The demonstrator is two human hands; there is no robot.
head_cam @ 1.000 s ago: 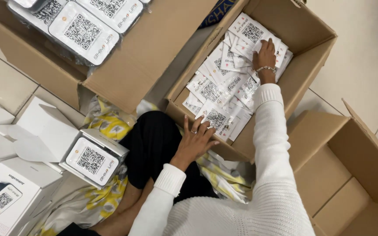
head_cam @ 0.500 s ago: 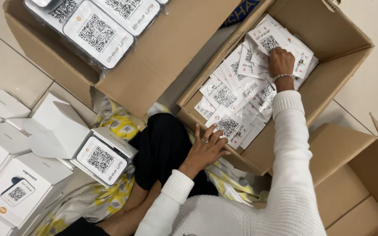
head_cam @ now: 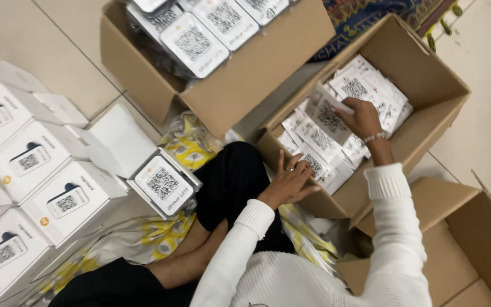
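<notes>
we see the right hand now pinching one white coded packet and lifting it off the packet stack in the cardboard box; half a second ago it lay flat deeper in. left hand stays spread, holding nothing, braced on the box's near rim, so picking is under way.

Matt brown corrugated cardboard is seen in the open box; glossy plastic sleeves cover the printed paper packets inside. A ribbed white knit sleeve looks soft.

Upper carton cut by top edge — right hand blurred.
</notes>
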